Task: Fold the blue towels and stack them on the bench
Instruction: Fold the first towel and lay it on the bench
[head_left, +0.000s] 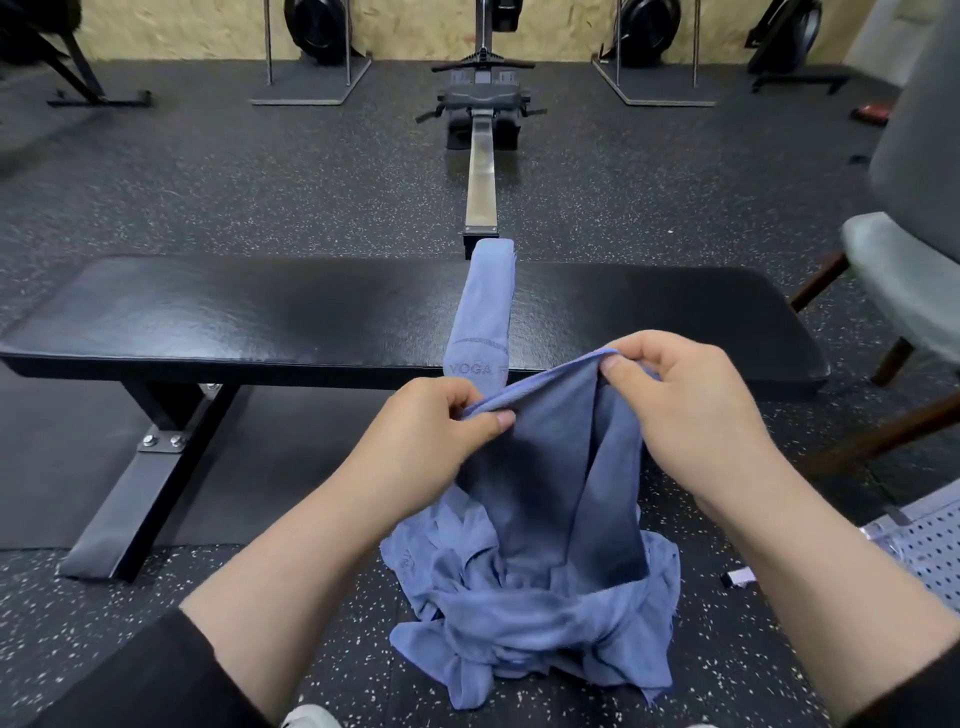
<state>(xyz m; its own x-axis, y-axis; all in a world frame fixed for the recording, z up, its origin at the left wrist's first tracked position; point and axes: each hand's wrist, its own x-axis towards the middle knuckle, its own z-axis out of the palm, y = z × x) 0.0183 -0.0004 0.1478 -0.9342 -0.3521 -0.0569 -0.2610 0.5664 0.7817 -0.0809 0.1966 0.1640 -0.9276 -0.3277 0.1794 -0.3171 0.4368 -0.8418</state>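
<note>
My left hand (441, 415) and right hand (680, 395) each pinch the blue towel (550, 467), which hangs before the bench's (260, 312) near edge; I should slide outward to its corners, pulling that edge taut.

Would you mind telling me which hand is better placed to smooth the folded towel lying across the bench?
Right. The right hand is higher and closer to the folded towel on the bench; the left hand sits lower.
</note>
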